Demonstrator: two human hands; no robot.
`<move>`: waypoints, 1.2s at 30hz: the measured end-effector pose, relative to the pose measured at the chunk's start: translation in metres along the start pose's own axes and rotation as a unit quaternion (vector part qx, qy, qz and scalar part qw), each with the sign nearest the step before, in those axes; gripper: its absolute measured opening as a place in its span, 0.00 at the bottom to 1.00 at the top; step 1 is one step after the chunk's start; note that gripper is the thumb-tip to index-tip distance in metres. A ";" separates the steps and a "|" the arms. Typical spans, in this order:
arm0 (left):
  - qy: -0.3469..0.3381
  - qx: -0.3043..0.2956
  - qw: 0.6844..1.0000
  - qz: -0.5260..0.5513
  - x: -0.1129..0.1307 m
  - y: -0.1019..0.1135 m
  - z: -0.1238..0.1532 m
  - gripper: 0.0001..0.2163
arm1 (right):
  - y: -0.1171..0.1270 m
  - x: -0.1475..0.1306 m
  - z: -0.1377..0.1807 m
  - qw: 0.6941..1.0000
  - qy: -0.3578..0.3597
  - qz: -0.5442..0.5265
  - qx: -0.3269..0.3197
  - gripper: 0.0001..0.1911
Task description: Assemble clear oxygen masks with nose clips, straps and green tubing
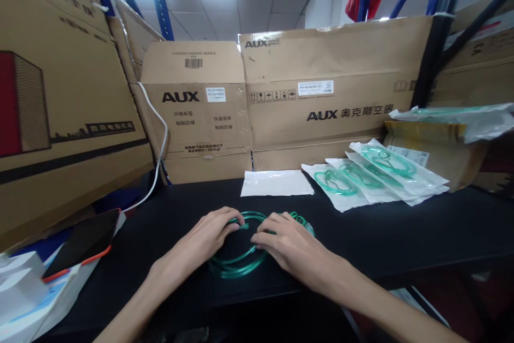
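A coil of thin green plastic tubing (236, 264) lies on the black table (401, 225) in front of me. My left hand (209, 238) rests on the coil's left side, fingers curled and pinching the tube near its top. My right hand (291, 244) lies on the right side, fingertips pressed down on the tubing. An empty flat white pouch (276, 183) sits just behind the coil.
Several sealed pouches with green tubing (373, 174) fan out at the right rear, beside a brown padded envelope (437, 153). Cardboard boxes (281, 97) wall off the back and left. A dark phone with an orange edge (82, 241) lies on white boxes at the left.
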State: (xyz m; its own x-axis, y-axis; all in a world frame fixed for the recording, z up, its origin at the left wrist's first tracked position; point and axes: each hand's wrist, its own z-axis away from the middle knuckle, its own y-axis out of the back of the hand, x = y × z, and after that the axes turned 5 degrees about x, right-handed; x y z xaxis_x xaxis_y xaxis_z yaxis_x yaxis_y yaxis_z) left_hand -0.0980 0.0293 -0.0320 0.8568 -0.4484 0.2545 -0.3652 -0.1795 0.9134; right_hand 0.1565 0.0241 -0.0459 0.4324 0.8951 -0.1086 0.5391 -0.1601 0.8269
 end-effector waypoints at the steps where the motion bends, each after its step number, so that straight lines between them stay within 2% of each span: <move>1: 0.004 -0.001 1.000 0.001 -0.001 -0.001 0.000 0.11 | -0.001 -0.002 -0.001 1.000 0.002 -0.003 -0.002 0.12; 4: 0.018 -0.001 1.000 0.005 -0.005 -0.003 -0.001 0.11 | 0.003 -0.009 0.000 1.000 0.015 -0.014 -0.007 0.09; 6: 0.025 0.004 1.000 0.005 -0.004 -0.003 -0.002 0.12 | 0.009 -0.012 0.004 0.999 0.010 -0.015 0.029 0.11; 8: 0.033 0.018 0.999 0.002 0.003 -0.001 -0.001 0.13 | 0.018 -0.010 0.010 0.995 -0.020 -0.003 0.093 0.11; 10: 0.038 0.031 0.999 0.001 0.016 0.001 0.005 0.14 | 0.026 -0.003 0.020 0.986 -0.078 0.013 0.147 0.13; 12: 0.046 0.037 0.998 0.004 0.033 0.002 0.015 0.16 | 0.033 0.007 0.030 0.972 -0.166 0.018 0.167 0.15; 15: 0.058 0.020 0.998 0.019 0.056 -0.004 0.035 0.17 | 0.036 0.019 0.044 0.938 -0.320 0.005 0.137 0.21; 17: 0.053 0.000 0.998 0.040 0.065 -0.011 0.046 0.15 | 0.033 0.023 0.048 0.923 -0.371 -0.005 0.107 0.24; 20: 0.055 -0.007 0.996 0.070 0.067 -0.021 0.052 0.13 | 0.023 0.022 0.046 0.924 -0.371 -0.023 0.084 0.25; 26: 0.083 -0.007 0.990 0.112 0.061 -0.024 0.044 0.10 | 0.016 0.010 0.036 0.932 -0.349 -0.062 0.069 0.12; 29: 0.092 0.006 0.989 0.115 0.060 -0.030 0.040 0.09 | 0.017 0.003 0.036 0.932 -0.332 -0.130 0.068 0.08; 33: 0.099 0.032 0.987 0.125 0.058 -0.041 0.039 0.09 | 0.019 0.008 0.040 0.895 -0.317 -0.282 0.136 0.13; 36: 0.094 0.039 0.985 0.141 0.057 -0.045 0.038 0.08 | 0.035 0.026 0.045 0.881 -0.302 -0.312 0.185 0.13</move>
State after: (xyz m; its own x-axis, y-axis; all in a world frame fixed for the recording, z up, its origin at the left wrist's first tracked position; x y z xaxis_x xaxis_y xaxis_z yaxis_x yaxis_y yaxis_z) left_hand -0.0466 -0.0215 -0.0709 0.7665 -0.3211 0.5562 -0.6193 -0.1400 0.7726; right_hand 0.2187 0.0228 -0.0441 0.2141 0.4897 -0.8452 0.9589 0.0595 0.2774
